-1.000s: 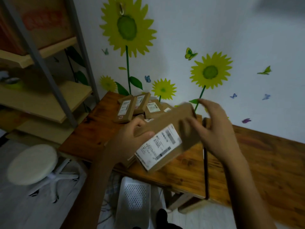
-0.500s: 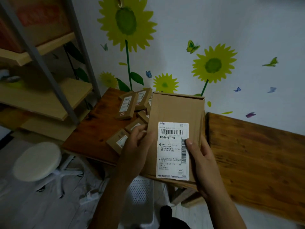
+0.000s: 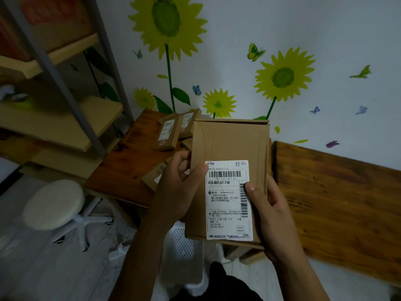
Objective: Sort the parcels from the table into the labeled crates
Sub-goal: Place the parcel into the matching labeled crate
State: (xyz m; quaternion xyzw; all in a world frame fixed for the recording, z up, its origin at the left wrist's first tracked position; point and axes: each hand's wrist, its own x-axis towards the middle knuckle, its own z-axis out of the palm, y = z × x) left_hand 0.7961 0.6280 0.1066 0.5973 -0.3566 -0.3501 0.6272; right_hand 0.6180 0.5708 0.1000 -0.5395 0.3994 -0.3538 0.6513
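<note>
Dim, greenish indoor light, soft shadows, wide-angle bowing at edges, slight corner blur.

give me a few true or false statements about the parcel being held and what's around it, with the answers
1. Both hands hold the parcel, the left hand on its left edge and the right hand on its right edge. True.
2. The shipping label faces away from the camera. False: it faces the camera, and the code 413-B01-67-710 is readable.
3. More parcels lie on the wooden table behind the held one. True.
4. The stool stands on top of the table. False: it stands on the floor, left of the table.
5. The wall is plain. False: it carries sunflower decals and butterflies.
</note>
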